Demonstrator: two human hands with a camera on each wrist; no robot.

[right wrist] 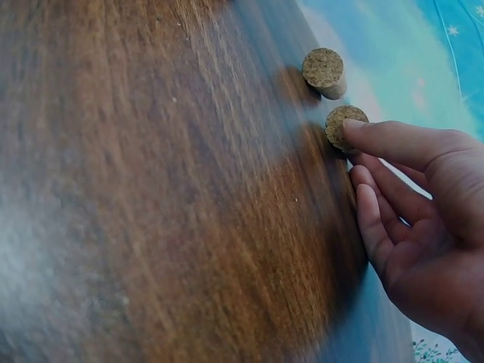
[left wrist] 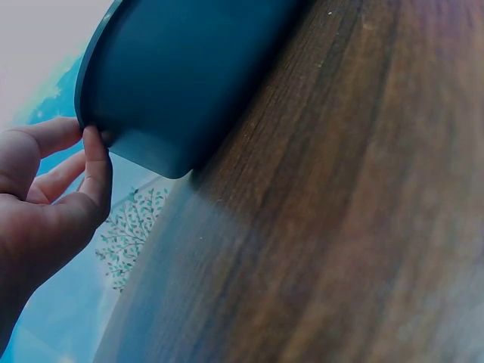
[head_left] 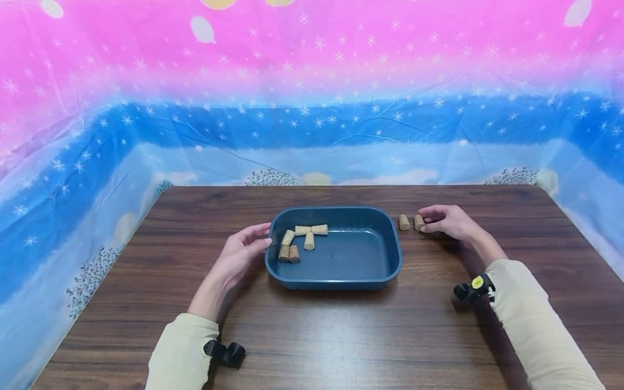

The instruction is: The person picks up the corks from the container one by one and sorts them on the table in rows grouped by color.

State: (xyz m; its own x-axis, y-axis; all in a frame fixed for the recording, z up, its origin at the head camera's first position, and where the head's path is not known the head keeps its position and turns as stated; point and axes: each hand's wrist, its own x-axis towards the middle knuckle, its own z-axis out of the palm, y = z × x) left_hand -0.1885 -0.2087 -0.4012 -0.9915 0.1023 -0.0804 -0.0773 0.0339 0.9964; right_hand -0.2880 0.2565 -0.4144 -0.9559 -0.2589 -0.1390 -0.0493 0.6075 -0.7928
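A dark blue plastic tub (head_left: 336, 284) stands on the table with several cork stoppers (head_left: 309, 241) lying in its left part. At the tub's left end, my left hand (head_left: 240, 253) pinches the rim between thumb and fingers; the left wrist view shows this hand (left wrist: 64, 185) at the tub's edge (left wrist: 174, 83). To the right of the tub, my right hand (head_left: 450, 223) holds a cork stopper (head_left: 418, 222) between thumb and fingers. Another cork stopper (head_left: 404, 222) is just left of it, apart from the hand. Both corks (right wrist: 324, 69) appear in the right wrist view.
The brown wooden table (head_left: 341, 330) carries the tub and the corks. Behind it and along its sides hangs a pink and blue snowflake-patterned cloth (head_left: 312, 119). A small black camera (head_left: 470, 292) sits on the right wrist, another camera (head_left: 226, 353) on the left.
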